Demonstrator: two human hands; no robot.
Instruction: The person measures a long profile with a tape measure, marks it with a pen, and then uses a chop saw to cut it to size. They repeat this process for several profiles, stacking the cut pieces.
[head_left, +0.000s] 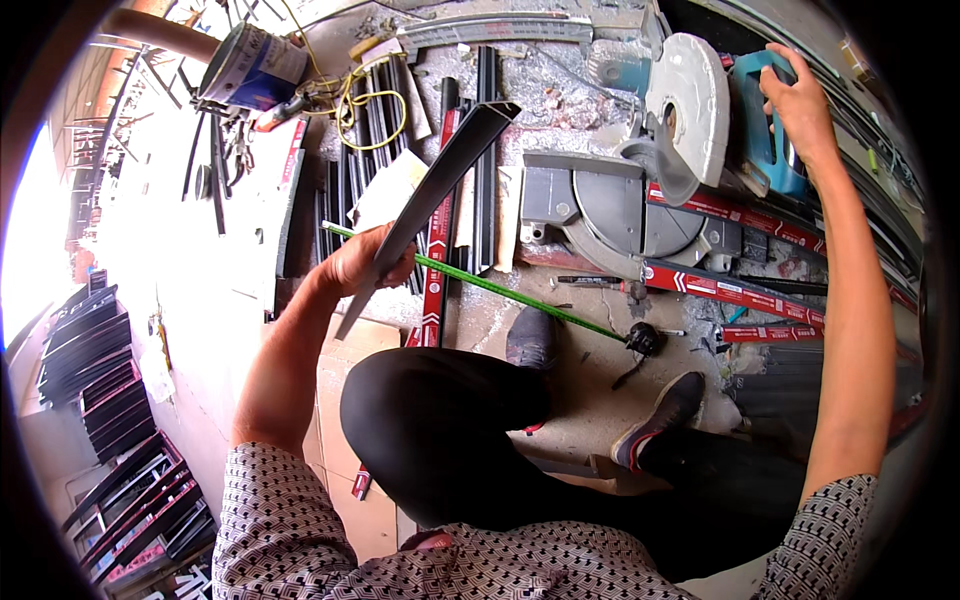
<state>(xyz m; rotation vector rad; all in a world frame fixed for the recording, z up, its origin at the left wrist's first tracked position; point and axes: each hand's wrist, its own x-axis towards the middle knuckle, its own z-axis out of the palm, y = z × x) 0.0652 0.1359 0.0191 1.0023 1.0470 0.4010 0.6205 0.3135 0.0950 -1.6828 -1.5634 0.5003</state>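
Observation:
My left hand (pixel 372 258) is closed round a dark grey metal profile (pixel 440 180), which tilts up and away to the right with its angled end raised. A green tape measure blade (pixel 510 292) passes by that hand, partly hidden by it, and runs to its black case (pixel 645 339) near my shoes. At the far right my right hand (pixel 803 105) grips the teal handle (pixel 765 130) of a mitre saw; some fingers are hidden behind it. The saw's white blade guard (pixel 690 105) is raised beside the handle, over the grey round base (pixel 610 205).
Red-labelled profiles (pixel 735 290) lie by the saw base, and more dark profiles (pixel 487 150) lie beyond my left hand. A marker pen (pixel 588 281) rests before the saw. A bucket (pixel 255 65) and yellow cord (pixel 350 110) are at far left. Stacked dark frames (pixel 110 400) line the left side.

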